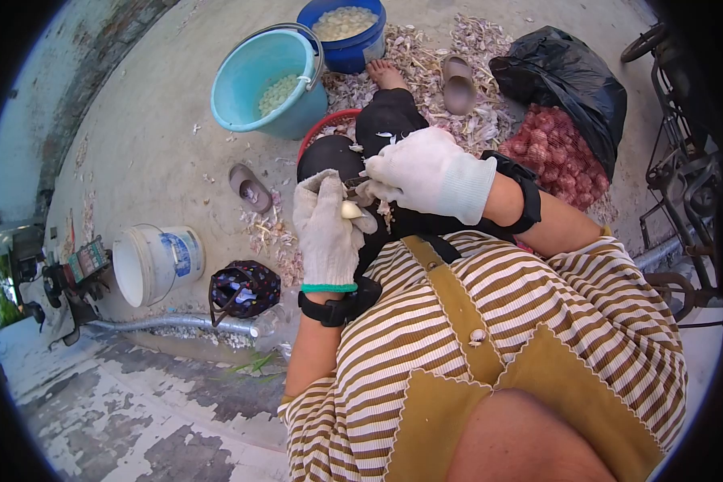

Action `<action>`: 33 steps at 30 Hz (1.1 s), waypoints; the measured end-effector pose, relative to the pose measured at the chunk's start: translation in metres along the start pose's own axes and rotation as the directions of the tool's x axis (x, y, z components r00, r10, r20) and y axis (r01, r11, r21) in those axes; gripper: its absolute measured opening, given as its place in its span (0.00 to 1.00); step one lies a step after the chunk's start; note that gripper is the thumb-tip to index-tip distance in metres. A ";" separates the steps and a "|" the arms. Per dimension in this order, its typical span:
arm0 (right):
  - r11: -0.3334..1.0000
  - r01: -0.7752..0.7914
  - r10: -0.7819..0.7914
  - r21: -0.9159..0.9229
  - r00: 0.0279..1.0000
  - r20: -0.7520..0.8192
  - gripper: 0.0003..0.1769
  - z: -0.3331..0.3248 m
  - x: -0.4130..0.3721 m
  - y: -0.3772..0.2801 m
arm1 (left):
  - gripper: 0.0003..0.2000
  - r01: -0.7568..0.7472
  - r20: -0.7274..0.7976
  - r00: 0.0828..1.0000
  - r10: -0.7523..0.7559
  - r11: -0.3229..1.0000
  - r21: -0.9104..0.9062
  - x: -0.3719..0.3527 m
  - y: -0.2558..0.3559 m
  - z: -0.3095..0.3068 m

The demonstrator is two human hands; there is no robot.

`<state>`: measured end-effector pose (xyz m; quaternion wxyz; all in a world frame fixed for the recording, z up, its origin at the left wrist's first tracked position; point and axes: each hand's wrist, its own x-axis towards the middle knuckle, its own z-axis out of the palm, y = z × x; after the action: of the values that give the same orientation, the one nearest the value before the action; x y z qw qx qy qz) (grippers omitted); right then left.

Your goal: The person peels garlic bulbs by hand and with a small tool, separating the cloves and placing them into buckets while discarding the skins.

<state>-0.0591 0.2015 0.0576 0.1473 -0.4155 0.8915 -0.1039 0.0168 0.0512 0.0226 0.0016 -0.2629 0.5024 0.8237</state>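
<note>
My left hand [329,233], in a white knit glove with a green cuff, is closed round a pale peeled garlic clove [351,210] in front of my knees. My right hand [418,170], in a white glove with a pale blue cuff, is closed close beside it. A small dark object [353,182], perhaps a blade, lies between the two hands; its far end is hidden by the right glove. Bits of papery skin [386,213] hang below the right fingers. A red basket [317,128] is partly hidden behind my knees.
Beyond my knees stand a turquoise bucket [253,72] and a blue bucket [361,56], both holding peeled cloves. A red net of garlic [554,153] lies under a black bag [570,72]. Slippers [459,84], garlic skins [482,120], a white bucket [157,261] and a patterned bag [245,291] surround me.
</note>
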 end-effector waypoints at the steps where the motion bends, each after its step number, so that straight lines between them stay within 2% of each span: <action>1: 1.000 0.000 0.000 0.000 1.000 0.000 0.13 0.001 0.000 0.001 | 0.07 0.000 0.000 1.000 0.000 1.000 0.000 0.000 0.000 0.000; 7: 0.996 0.072 -0.067 0.047 0.993 -0.097 0.12 0.005 -0.002 0.006 | 0.06 0.009 0.051 0.999 -0.005 0.997 -0.070 -0.003 0.001 -0.008; 9: 0.998 0.040 -0.038 0.039 0.998 -0.047 0.12 0.001 -0.002 0.005 | 0.06 0.017 0.082 0.997 -0.011 0.998 -0.068 -0.004 0.002 -0.009; 13: 0.997 0.044 -0.039 0.065 0.996 -0.078 0.12 0.000 0.001 0.010 | 0.09 0.035 0.126 0.992 -0.025 0.996 -0.081 -0.007 0.004 -0.012; 15: 0.997 0.019 -0.011 0.069 0.994 -0.112 0.12 0.000 0.003 0.012 | 0.10 0.061 0.199 0.979 -0.045 0.995 -0.074 -0.009 0.004 -0.014; 19: 0.997 -0.029 0.036 0.078 0.996 -0.081 0.12 0.004 0.012 0.017 | 0.12 0.070 0.211 0.977 -0.043 0.990 -0.122 -0.008 0.003 -0.017; 21: 0.995 -0.037 0.053 0.089 0.982 -0.184 0.14 0.013 0.016 0.022 | 0.13 0.077 0.279 0.960 -0.040 0.989 -0.124 -0.007 0.002 -0.021; 22: 0.995 -0.036 0.052 0.090 0.982 -0.184 0.14 0.013 0.016 0.022 | 0.13 0.077 0.278 0.960 -0.040 0.989 -0.124 -0.006 0.002 -0.020; 24: 0.980 0.007 0.049 0.201 0.962 -0.270 0.17 0.011 0.014 0.019 | 0.13 0.066 0.238 0.970 -0.042 0.993 -0.093 -0.007 0.002 -0.015; 25: 0.980 0.002 0.054 0.201 0.961 -0.271 0.17 0.009 0.014 0.020 | 0.13 0.069 0.242 0.969 -0.045 0.993 -0.092 -0.005 0.000 -0.017; 27: 0.961 -0.146 0.193 0.237 0.963 -0.189 0.20 0.002 0.015 0.022 | 0.14 0.034 0.288 0.957 0.012 0.987 -0.154 0.000 -0.003 -0.024; 28: 0.961 -0.226 0.239 0.160 0.969 -0.068 0.22 -0.001 0.016 0.025 | 0.14 0.019 0.251 0.968 0.017 0.990 -0.138 -0.002 -0.002 -0.024; 31: 0.963 -0.180 0.189 0.200 0.982 -0.025 0.22 -0.002 0.003 0.022 | 0.14 0.051 0.248 0.969 0.006 0.973 -0.224 0.003 -0.005 -0.030; 32: 0.971 -0.091 0.115 0.220 0.988 -0.100 0.24 0.002 0.000 0.020 | 0.14 0.053 0.246 0.969 0.003 0.973 -0.223 0.004 -0.006 -0.031; 33: 0.976 -0.087 0.101 0.201 0.993 -0.056 0.23 0.004 0.000 0.015 | 0.14 0.075 0.233 0.972 -0.017 0.967 -0.243 0.004 -0.007 -0.030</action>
<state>-0.0676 0.2107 0.0492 0.1631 -0.3524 0.8998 -0.1990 0.0280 0.0281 0.0045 0.0457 -0.1759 0.3847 0.9050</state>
